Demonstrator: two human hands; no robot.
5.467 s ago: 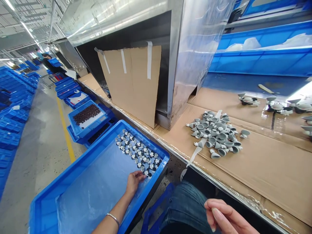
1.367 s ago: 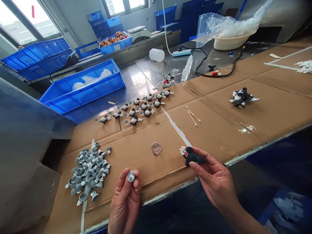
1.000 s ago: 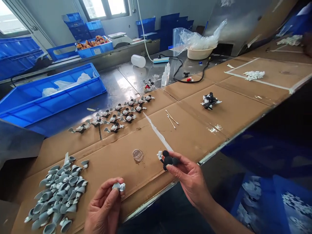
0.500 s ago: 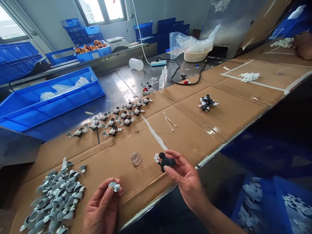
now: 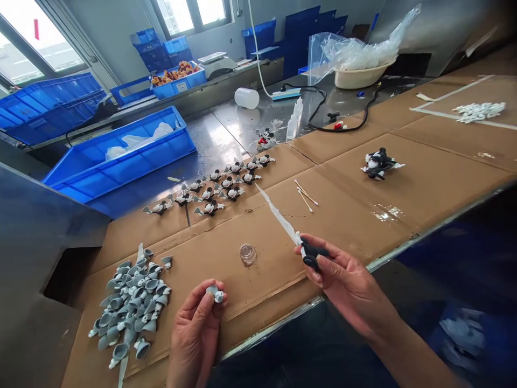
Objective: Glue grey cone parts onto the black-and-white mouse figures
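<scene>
My left hand (image 5: 197, 323) pinches a small grey cone-shaped piece with a white hand (image 5: 215, 293) between thumb and fingers. To the right, my right hand (image 5: 343, 280) grips a black-and-white mouse figurine head (image 5: 311, 254), now seen edge-on. The two pieces are apart. A round clear dish (image 5: 247, 254) lies on the cardboard between the hands, farther back. Left of my left hand spreads a pile of grey cone pieces (image 5: 135, 299). Behind it stand rows of mouse figurines (image 5: 210, 207) with grey cones attached.
Cotton swabs (image 5: 306, 196) and a small heap of black-and-white figurine parts (image 5: 379, 164) lie on the cardboard. White parts (image 5: 479, 111) sit far right. A finished-looking mouse figurine (image 5: 265, 139), bottles (image 5: 294, 119) and a blue bin (image 5: 121, 161) stand behind.
My right hand has turned the mouse head from its black back to an edge-on side. The left hand keeps its grey piece. The camera view has swung leftward.
</scene>
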